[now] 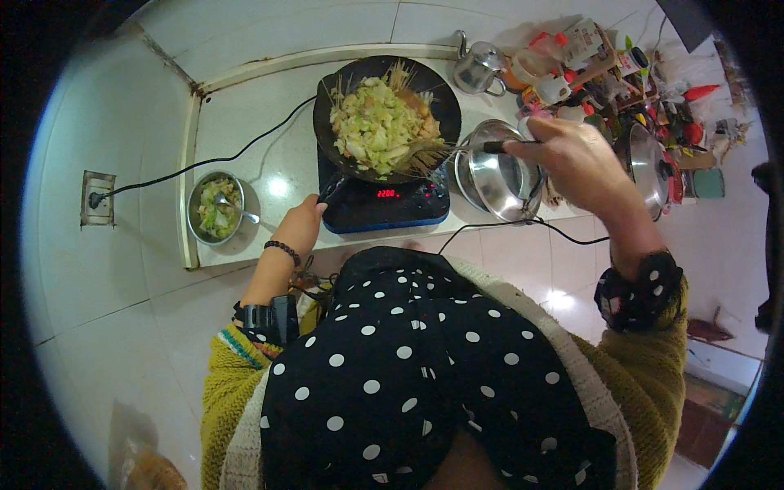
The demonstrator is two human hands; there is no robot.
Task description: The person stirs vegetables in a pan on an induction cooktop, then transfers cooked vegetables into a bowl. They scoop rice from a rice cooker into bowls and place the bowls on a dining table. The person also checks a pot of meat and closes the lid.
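On top of the black hob (388,212), whose red display is lit, the wok (447,106) holds a heap of chopped cabbage and thin strands (376,126). The right hand (578,159) has its grip clenched round the handle of a spatula (494,148), its head dipped into the heap's right side. The left hand (302,219) is at the hob's left front edge; whether its grip is on the wok's handle, I cannot tell.

The ingredients are already together, but mixing looks partway: pale cabbage dominates the middle while strands stick out in 2 clumps at the rim.

Bare counter (245,110) lies left of the wok, crossed by a black cord (214,166), with a steel bowl (193,216) near the far end. Rightward is tighter: steel pots (492,194) sit just beside the wok, under the spatula's handle, and a kettle (480,67) is near its back.
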